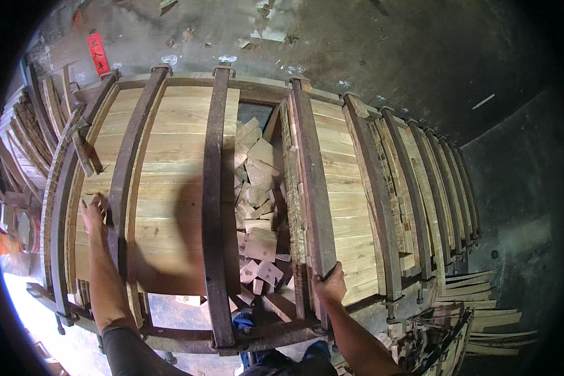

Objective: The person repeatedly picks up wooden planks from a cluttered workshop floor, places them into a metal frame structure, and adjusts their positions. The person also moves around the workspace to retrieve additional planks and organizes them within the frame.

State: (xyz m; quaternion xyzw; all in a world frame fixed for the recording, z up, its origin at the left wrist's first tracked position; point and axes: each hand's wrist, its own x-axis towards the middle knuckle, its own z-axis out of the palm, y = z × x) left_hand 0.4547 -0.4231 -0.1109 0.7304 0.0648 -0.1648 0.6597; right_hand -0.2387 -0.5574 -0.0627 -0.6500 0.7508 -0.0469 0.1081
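Observation:
My left hand [94, 214] reaches over the pale glued-up wood panel [116, 135] on the left, fingers apart, beside a dark clamp bar [131, 156]. My right hand [330, 285] is closed round the lower part of another dark clamp bar [313, 188], to the right of the gap in the rack. Under that bar stand boards seen edge-on [289, 163]. A second pale panel [178, 131] lies left of the gap, crossed by a third clamp bar [214, 188]. Right of my right hand is one more panel of joined strips [344, 207].
Offcut wood blocks [257, 188] heap up in the gap. More clamp bars [413, 188] with boards line the right. Long strips lean at the far left [31, 138], and others lie at the lower right [482, 319]. A stained wall [388, 56] runs behind.

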